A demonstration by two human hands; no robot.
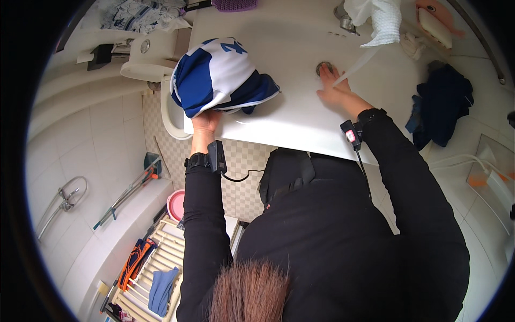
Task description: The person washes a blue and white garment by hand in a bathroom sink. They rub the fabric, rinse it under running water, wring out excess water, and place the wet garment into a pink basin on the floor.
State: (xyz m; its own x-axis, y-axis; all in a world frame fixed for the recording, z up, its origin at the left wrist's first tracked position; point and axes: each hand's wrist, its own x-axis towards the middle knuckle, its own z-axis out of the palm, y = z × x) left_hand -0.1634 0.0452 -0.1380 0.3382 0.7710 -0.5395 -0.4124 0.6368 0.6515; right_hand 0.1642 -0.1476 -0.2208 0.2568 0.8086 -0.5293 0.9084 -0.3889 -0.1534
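My left hand [207, 120] is under a bundled blue-and-white fabric garment [231, 68], holding it above the left front edge of the white sink [281, 116]. The cloth hides most of those fingers. My right hand [336, 88] reaches into the basin, fingers apart, with the fingertips at the round metal drain [324, 68]. A thin translucent stream [358, 66], apparently water, runs down onto this hand from below a white textured cloth [386, 24]. Beside that cloth is a chrome tap fitting [347, 22]. Each wrist carries a strapped black device with a cable.
A toilet [171, 124] stands left of the sink. At the right lie a dark blue cloth [444, 104] and a pink fish-shaped soap holder [436, 22]. A purple hairbrush [235, 5] rests at the far edge. Lower left are a slatted rack [161, 249] and a pink basin [176, 205].
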